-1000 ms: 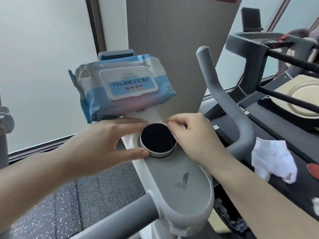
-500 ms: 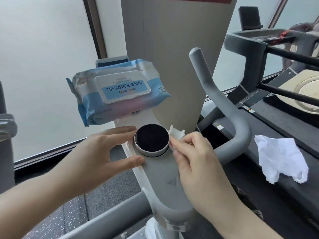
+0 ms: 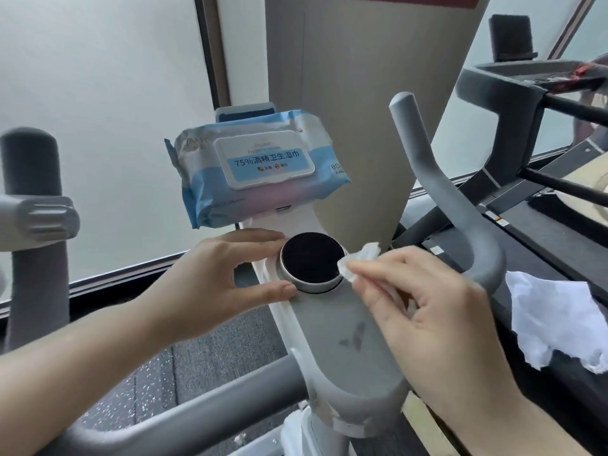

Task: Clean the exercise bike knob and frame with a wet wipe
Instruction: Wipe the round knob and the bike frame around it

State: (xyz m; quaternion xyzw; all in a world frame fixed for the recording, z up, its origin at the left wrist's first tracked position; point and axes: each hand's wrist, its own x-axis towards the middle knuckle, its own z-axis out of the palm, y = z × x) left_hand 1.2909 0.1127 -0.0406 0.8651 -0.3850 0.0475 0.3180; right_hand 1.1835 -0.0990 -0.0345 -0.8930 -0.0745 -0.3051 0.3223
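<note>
The bike's round knob [image 3: 311,260], black on top with a silver rim, sits on the grey frame [image 3: 342,353]. My left hand [image 3: 214,274] touches the knob's left side with forefinger above and thumb below. My right hand [image 3: 424,311] pinches a small crumpled wet wipe [image 3: 357,261] and holds it against the knob's right rim. A blue and white pack of wet wipes [image 3: 260,166], lid closed, lies on the holder just behind the knob.
A grey handlebar [image 3: 441,192] curves up at the right of the knob, another handlebar [image 3: 31,205] stands at far left. A used white wipe [image 3: 556,320] lies on the dark treadmill deck at right. A grey crossbar [image 3: 184,413] runs below my left arm.
My right hand has slid with the wipe from the knob's far edge round to its right side. The left hand has stayed on the knob. The view has shifted slightly.
</note>
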